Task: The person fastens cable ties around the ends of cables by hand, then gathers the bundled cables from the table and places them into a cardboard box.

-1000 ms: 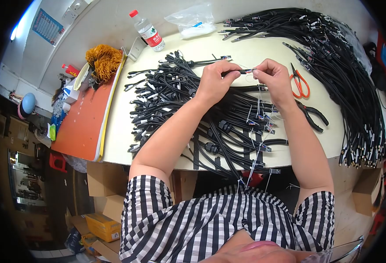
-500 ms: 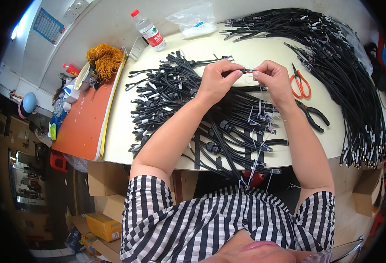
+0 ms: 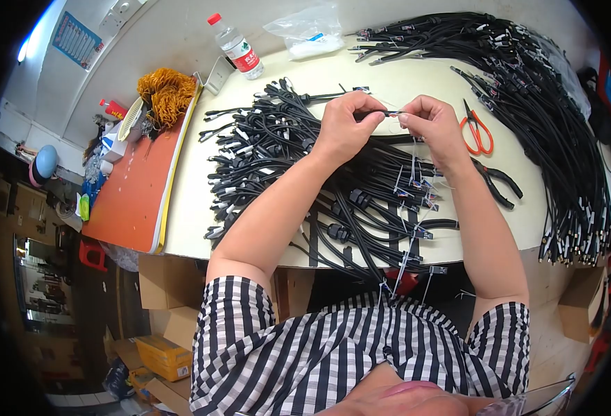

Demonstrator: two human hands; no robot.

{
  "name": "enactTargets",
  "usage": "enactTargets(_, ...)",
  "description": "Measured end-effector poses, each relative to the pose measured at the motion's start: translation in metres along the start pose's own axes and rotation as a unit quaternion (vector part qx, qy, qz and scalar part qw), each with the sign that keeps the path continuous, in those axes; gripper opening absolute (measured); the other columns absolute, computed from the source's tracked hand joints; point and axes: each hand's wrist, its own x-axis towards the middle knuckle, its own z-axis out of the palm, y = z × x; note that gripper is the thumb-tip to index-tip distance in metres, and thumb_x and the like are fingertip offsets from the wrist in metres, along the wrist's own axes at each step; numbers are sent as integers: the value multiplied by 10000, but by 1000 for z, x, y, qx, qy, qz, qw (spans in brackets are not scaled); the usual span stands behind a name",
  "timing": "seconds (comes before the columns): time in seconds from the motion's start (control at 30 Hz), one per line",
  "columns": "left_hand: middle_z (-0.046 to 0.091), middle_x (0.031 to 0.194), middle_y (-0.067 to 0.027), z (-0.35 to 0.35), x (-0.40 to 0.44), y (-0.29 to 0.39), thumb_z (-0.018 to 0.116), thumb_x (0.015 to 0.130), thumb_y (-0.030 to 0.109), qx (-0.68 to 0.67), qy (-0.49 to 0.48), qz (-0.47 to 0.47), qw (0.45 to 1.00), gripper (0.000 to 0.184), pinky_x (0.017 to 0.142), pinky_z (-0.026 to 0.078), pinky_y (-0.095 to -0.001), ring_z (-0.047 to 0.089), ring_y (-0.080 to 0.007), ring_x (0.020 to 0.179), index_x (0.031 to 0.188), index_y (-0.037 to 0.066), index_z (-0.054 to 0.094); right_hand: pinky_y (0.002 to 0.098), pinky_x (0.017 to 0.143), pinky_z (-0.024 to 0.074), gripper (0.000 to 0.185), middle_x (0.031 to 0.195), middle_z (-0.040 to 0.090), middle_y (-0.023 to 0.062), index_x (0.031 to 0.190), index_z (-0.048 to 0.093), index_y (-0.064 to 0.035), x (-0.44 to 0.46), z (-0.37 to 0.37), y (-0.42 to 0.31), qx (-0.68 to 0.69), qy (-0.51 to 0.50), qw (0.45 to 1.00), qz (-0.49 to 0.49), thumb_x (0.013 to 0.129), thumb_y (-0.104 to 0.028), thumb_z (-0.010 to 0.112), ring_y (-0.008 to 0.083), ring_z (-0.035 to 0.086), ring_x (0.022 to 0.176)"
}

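My left hand (image 3: 347, 128) is closed, thumb and fingers pinching a thin black cable (image 3: 386, 113) near its end. Facing it, my right hand (image 3: 434, 128) pinches the tip of that same cable; the small parts between the fingertips are too fine to make out. Below both hands lies a heap of black cables (image 3: 271, 156), many with white tags. Thin white ties or strings (image 3: 411, 232) hang about the cable ends under my right forearm.
Right of my right hand lie orange-handled snips (image 3: 484, 139) and black-handled pliers (image 3: 497, 182). A large bundle of black cables (image 3: 527, 118) curves along the right side. A water bottle (image 3: 243, 57) and a plastic bag (image 3: 312, 43) stand at the back. An orange board (image 3: 128, 197) lies left.
The cable end between my fingertips has turned slightly, and my fingers have shifted a little. Some cables below have moved slightly to the right.
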Motion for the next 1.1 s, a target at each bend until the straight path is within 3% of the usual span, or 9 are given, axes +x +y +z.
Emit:
enactTargets(0.43,666,765,-59,4,-4,6,699,800,40,87,26,50,995,100,633,481,-231,613,-91,690,880,-16,679,180,533,372,94,692,620,-6,842,659,-5,1,8,8,-51,58,997,-8,799,-70,710,33,492,577)
enactTargets(0.63,673,777,-35,3,0,4,693,814,44,-2,25,-21,999,95,638,468,-219,594,-67,692,888,-15,682,180,559,392,84,709,627,0,849,667,-1,-1,2,-7,-40,56,998,-5,797,-55,704,38,518,610)
enactTargets(0.7,672,784,-27,2,0,3,690,823,45,-17,23,-41,999,104,642,463,-215,588,-58,698,904,-19,677,188,593,412,69,727,633,-1,844,671,1,0,-5,-11,-159,132,975,-78,807,-51,697,48,534,635)
enactTargets(0.8,668,782,-27,3,-1,4,688,824,43,-4,23,-29,999,115,642,461,-215,590,-60,700,917,-23,670,193,618,422,71,729,634,-1,842,669,6,-2,-3,-15,-141,143,973,-110,820,-58,692,51,540,654)
enactTargets(1.1,668,802,-44,5,-3,5,692,818,46,33,40,15,999,100,647,474,-229,605,-85,718,890,-12,656,200,685,428,24,791,636,-1,851,665,-3,-6,12,-7,-136,77,974,-162,831,-13,673,53,541,708)
